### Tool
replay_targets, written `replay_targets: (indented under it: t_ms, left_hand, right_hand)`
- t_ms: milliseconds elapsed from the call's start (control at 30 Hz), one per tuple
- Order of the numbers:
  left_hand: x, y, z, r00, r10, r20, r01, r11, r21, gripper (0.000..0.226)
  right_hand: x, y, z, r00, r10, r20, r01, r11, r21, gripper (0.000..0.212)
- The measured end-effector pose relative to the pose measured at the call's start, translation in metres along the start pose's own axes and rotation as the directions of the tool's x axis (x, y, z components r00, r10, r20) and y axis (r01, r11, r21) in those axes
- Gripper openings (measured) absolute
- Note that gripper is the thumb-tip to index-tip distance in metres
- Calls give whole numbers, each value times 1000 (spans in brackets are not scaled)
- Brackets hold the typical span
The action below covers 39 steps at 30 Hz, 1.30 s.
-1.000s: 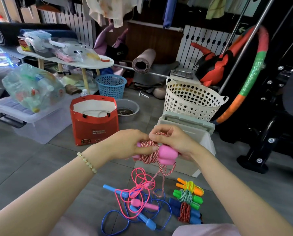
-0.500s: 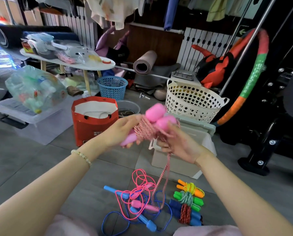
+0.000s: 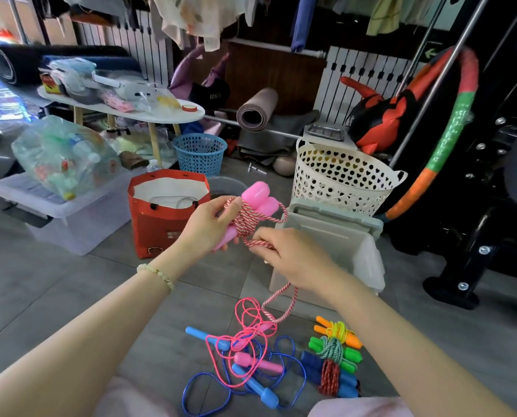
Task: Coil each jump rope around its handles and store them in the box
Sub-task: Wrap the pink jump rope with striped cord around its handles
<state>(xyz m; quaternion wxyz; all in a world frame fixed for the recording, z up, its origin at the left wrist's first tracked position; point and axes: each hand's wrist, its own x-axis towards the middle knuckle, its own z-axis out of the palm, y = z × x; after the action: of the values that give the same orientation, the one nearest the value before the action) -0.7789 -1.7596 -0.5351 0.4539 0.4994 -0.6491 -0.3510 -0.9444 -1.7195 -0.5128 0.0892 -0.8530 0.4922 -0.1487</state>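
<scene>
Both bare forearms are stretched forward from the bottom corners of the view and meet above a grey tiled floor [image 3: 55, 284]. The left hand [image 3: 207, 225], with a bead bracelet [image 3: 157, 273] on its wrist, is raised with the palm turned inward; its fingers [image 3: 225, 206] are curled closed around a pair of pink handles [image 3: 252, 206] held side by side. The handles are tilted, their long axis running from lower left to upper right, with the rounded ends pointing up and away. A red-and-white braided rope [image 3: 245, 222] is wound around their middle. The right hand [image 3: 296, 257] is held just below and to the right, knuckles up, its fingers [image 3: 263, 236] pinched shut on the same rope; the loose length hangs down from it toward the floor. Just behind the hands, an open whitish box [image 3: 362, 254] stands on the floor. Nearer the viewer, a loose pink rope [image 3: 248, 332] and a loose blue rope [image 3: 251, 383] lie tangled together on the floor. Just to their right, three coiled ropes are lined up: orange handles [image 3: 338, 331], green handles [image 3: 335, 350] and blue handles [image 3: 329, 376].
</scene>
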Motion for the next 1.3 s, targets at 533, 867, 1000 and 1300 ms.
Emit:
replay_targets:
  t_ms: [533, 867, 1000, 1300]
  left_hand:
    - [-20, 10, 17, 769, -35, 638, -41, 994, 103, 36]
    - [-24, 23, 13, 705, -6, 709, -46, 997, 54, 26]
    - [-19, 22, 5, 773, 69, 631, 3, 994, -113, 23]
    - [-7, 6, 7, 903, -13, 430, 113, 971, -209, 44]
  right_hand:
    - [0, 44, -10, 992, 60, -113, 13, 832, 554, 25]
    - [-12, 48, -15, 951, 68, 301, -300, 424, 854, 11]
    - [-13, 41, -22, 938, 52, 343, -346, 231, 909, 47]
    - [-6, 42, -3, 947, 226, 229, -268, 163, 950, 63]
